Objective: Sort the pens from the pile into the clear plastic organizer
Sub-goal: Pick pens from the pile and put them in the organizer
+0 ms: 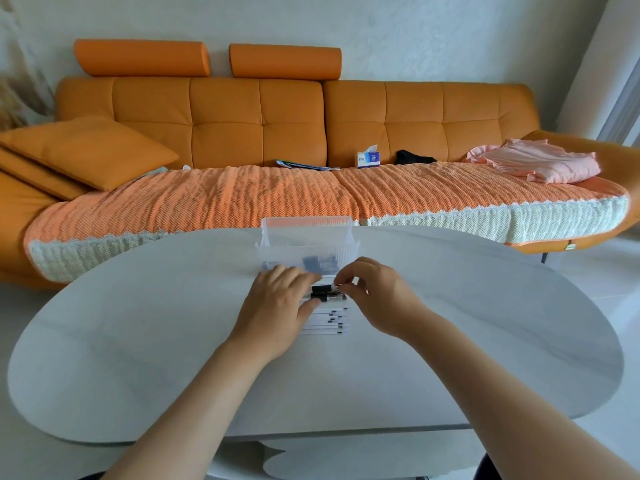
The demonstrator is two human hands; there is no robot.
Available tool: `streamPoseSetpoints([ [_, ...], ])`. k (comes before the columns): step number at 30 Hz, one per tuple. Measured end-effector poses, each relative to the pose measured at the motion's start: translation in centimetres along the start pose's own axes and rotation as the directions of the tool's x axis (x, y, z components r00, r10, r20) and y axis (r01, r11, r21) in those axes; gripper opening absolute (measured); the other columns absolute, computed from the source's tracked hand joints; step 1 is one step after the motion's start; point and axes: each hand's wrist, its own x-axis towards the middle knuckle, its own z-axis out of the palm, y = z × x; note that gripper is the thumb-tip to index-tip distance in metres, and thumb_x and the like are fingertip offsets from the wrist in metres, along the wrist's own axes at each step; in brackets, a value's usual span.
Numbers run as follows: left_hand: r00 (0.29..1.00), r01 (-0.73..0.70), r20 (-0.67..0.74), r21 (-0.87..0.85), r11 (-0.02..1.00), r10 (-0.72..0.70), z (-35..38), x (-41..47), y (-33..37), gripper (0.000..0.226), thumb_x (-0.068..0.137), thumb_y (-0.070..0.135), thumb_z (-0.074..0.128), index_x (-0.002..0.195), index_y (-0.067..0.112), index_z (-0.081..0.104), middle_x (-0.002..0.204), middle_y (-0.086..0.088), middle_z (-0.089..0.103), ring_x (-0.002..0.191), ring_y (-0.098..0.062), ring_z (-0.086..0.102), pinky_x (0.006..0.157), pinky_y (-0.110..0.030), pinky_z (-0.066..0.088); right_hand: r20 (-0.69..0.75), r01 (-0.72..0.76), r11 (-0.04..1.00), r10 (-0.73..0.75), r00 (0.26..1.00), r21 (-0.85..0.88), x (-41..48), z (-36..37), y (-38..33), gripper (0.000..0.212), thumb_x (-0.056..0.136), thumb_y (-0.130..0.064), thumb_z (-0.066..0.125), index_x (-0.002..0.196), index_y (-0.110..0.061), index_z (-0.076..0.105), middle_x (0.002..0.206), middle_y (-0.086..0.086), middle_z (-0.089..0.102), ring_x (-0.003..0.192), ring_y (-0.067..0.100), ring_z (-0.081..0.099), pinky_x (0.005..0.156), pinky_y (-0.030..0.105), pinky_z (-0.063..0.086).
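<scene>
The right hand [375,296] pinches the right end of a black pen [323,289] between thumb and fingertips, its other fingers loosely curled. The pen lies crosswise between the two hands, at the far edge of the pile of pens [329,322]. The rest of the pile, white barrels with black marks, lies in a row just below the right hand's fingertips and under the left hand's thumb. The left hand [277,306] covers the pile's left ends, fingers bent over them. Whether it grips a pen I cannot tell. The clear plastic organizer [306,244] stands just beyond both hands' fingertips on the white counter [138,323], dark shapes showing through its front wall.
</scene>
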Motion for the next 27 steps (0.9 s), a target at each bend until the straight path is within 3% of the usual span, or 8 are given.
streamPoseSetpoints([
  [4,0.993,0.099,0.072,-0.110,0.989,-0.091,-0.2,-0.1,0.5,0.013,0.092,0.026,0.061,0.102,0.021,0.068,0.092,0.009,0.064,0.089,-0.015,0.057,0.066,-0.029,0.045,0.066,0.008,0.995,-0.002,0.998,-0.101,-0.7,0.1,-0.2,0.014,0.097,-0.024,0.054,0.103,-0.028,0.066,0.102,-0.013,0.057,0.083,0.006,0.057,0.074,0.025,0.050],
  [8,0.985,0.125,0.141,-0.212,0.969,-0.097,0.1,-0.1,1.1,0.011,0.092,0.028,0.062,0.102,0.024,0.061,0.096,0.011,0.063,0.092,-0.011,0.056,0.072,-0.032,0.048,0.196,0.081,0.967,-0.034,0.980,-0.241,-1.2,0.5,-0.7,0.022,0.100,-0.031,0.046,0.113,-0.025,0.063,0.104,-0.007,0.060,0.088,0.017,0.058,0.074,0.033,0.047],
  [11,0.983,0.136,0.154,-0.252,0.958,-0.099,0.3,-0.1,1.2,0.010,0.092,0.028,0.063,0.098,0.022,0.058,0.096,0.011,0.064,0.092,-0.010,0.056,0.074,-0.033,0.050,0.247,0.118,0.946,-0.042,0.968,-0.302,-1.3,0.8,-1.0,0.023,0.103,-0.029,0.042,0.106,-0.020,0.063,0.093,-0.004,0.060,0.086,0.021,0.057,0.069,0.032,0.040],
  [17,0.978,0.176,0.166,-0.328,0.928,-0.127,0.1,-0.1,1.2,0.008,0.090,0.028,0.067,0.092,0.022,0.061,0.090,0.013,0.065,0.086,-0.007,0.059,0.074,-0.034,0.052,0.253,0.117,0.936,-0.032,0.967,-0.332,-1.5,1.2,-1.1,0.022,0.104,-0.024,0.037,0.097,-0.015,0.056,0.084,-0.004,0.052,0.075,0.024,0.051,0.063,0.035,0.037],
  [22,0.972,0.204,0.187,-0.346,0.916,-0.145,-0.4,-0.1,1.1,0.007,0.089,0.026,0.067,0.090,0.024,0.060,0.089,0.014,0.066,0.085,-0.007,0.061,0.074,-0.034,0.052,0.255,0.130,0.928,-0.039,0.966,-0.349,-1.3,1.0,-1.2,0.027,0.105,-0.030,0.037,0.101,-0.013,0.058,0.084,0.003,0.063,0.071,0.025,0.051,0.061,0.036,0.034],
  [27,0.962,0.228,0.215,-0.275,0.934,-0.171,-0.7,0.0,1.0,0.008,0.089,0.030,0.066,0.091,0.029,0.059,0.092,0.018,0.065,0.089,-0.006,0.060,0.075,-0.032,0.051,0.282,-0.029,0.983,0.080,0.956,-0.183,-1.3,0.2,-0.9,0.025,0.102,-0.037,0.041,0.114,-0.025,0.059,0.097,0.000,0.065,0.086,0.019,0.058,0.076,0.038,0.048],
])
